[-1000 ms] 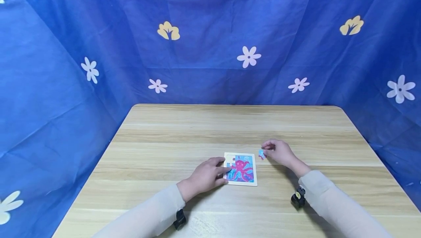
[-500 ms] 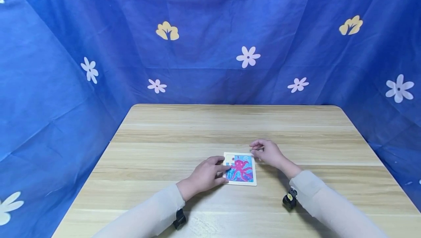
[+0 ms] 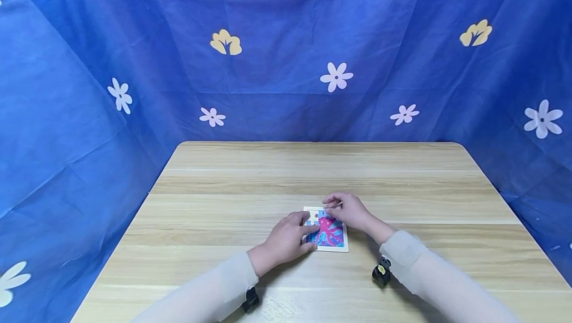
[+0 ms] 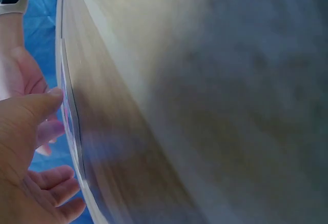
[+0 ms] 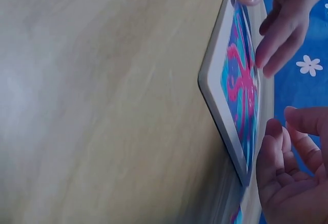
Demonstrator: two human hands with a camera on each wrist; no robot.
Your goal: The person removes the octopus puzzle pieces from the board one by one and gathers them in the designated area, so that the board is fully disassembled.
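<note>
A small square octopus jigsaw puzzle with a pale frame lies flat on the table; its far left cell shows bare backing. My left hand rests at its left side, fingers spread, thumb at the near corner and index finger over the picture. Above the far edge is my right hand, fingers loosely bent with fingertips over the picture. In the right wrist view nothing shows between those right fingers. A blue and pink puzzle piece lies beyond the puzzle's right corner, hidden behind the right hand in the head view.
The light wood table has rounded far corners. A blue cloth with white and yellow flowers hangs behind it and down both sides. Each wrist wears a small black camera.
My right hand has moved left from the puzzle piece beside the puzzle to above its far edge. My left hand has slid slightly further onto the puzzle.
</note>
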